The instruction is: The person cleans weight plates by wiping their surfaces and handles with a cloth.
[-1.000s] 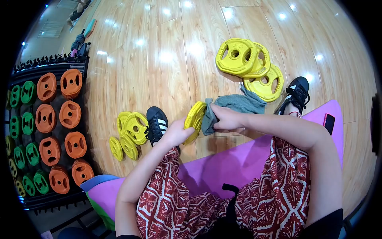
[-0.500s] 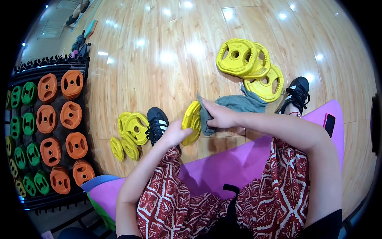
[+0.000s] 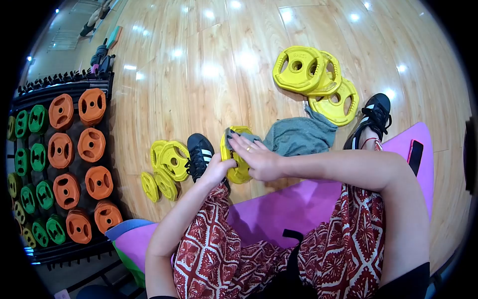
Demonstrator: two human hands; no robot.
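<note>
My left hand (image 3: 218, 169) grips the left edge of a yellow weight plate (image 3: 239, 173), which is tilted up above the wooden floor beside my left shoe. Across the plate's upper face lies my right hand (image 3: 260, 158), its fingers stretched out over part of a grey cloth (image 3: 303, 136). The rest of the cloth trails right across the floor to a group of three yellow plates (image 3: 298, 74). Several more yellow plates (image 3: 174, 160) lie left of my left shoe (image 3: 200, 152).
Orange plates (image 3: 60, 150) and green plates (image 3: 37, 157) fill a rack at the left. Under my legs is a purple mat (image 3: 279, 209), with a phone (image 3: 415, 157) on its right part. My right shoe (image 3: 374, 117) stands near the three plates.
My right hand has moved left with the cloth, from the plate's right edge onto its face, and its fingers have straightened. The held plate now shows its face more.
</note>
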